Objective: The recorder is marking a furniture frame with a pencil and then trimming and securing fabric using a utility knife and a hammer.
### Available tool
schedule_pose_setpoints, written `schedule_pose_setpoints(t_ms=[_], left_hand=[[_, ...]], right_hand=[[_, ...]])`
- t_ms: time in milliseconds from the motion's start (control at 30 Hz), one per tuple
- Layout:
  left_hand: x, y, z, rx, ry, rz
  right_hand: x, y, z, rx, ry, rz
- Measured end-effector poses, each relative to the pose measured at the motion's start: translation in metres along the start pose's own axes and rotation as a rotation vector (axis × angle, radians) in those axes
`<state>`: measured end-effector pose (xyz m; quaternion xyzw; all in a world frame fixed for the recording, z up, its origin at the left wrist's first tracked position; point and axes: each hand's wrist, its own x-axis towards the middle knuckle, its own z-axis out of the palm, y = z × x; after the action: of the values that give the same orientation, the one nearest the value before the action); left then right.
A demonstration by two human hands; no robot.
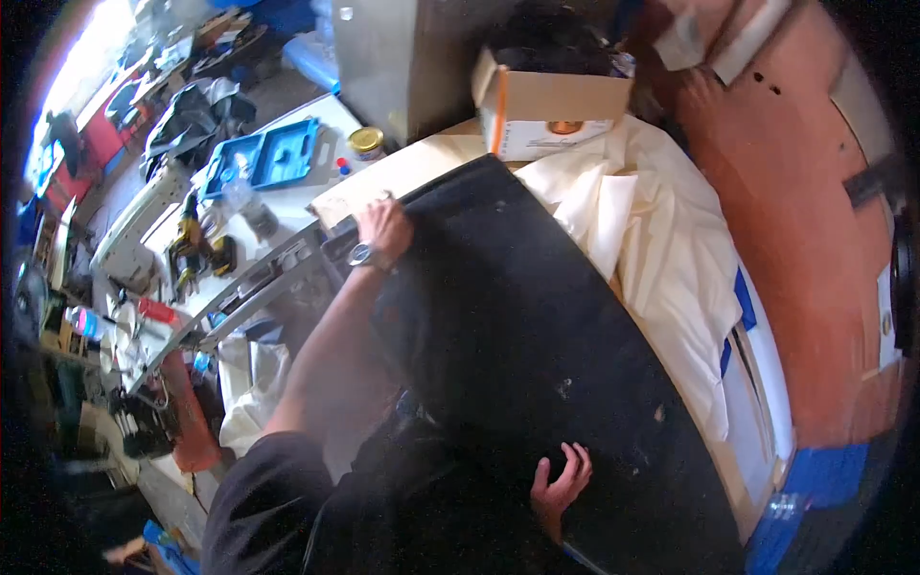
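Note:
A large flat black panel or sheet, scuffed with pale marks, stretches from near my body to a far corner by a cardboard box. My left hand, with a watch on its wrist, grips the panel's left edge close to that far end, its fingers bent over the rim. Low on the panel, nearer my body, is my right hand. Its fingers are apart and slightly curved, with nothing in them; whether it touches the surface I cannot tell.
Cream cloth lies bunched right of the panel, below an open cardboard box. To the left, a white table holds a blue tray, a gold-lidded jar and a yellow-black drill. A metal rail runs along its near side.

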<state>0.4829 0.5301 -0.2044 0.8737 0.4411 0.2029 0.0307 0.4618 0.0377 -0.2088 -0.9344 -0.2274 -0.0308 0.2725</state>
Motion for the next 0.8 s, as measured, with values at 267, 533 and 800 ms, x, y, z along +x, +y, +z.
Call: schedule_pose_setpoints(t_ms=[267, 533, 800], left_hand=[[0.009, 0.006, 0.020, -0.108, 0.050, -0.052], [-0.028, 0.018, 0.004, -0.323, -0.046, 0.035], [-0.018, 0.020, -0.001, -0.283, -0.029, 0.074]], right_hand=[[0.001, 0.000, 0.006, -0.122, -0.032, 0.022], [0.003, 0.003, 0.009, -0.138, 0.066, -0.037], [0.001, 0.007, 0.012, -0.204, 0.022, 0.037]])
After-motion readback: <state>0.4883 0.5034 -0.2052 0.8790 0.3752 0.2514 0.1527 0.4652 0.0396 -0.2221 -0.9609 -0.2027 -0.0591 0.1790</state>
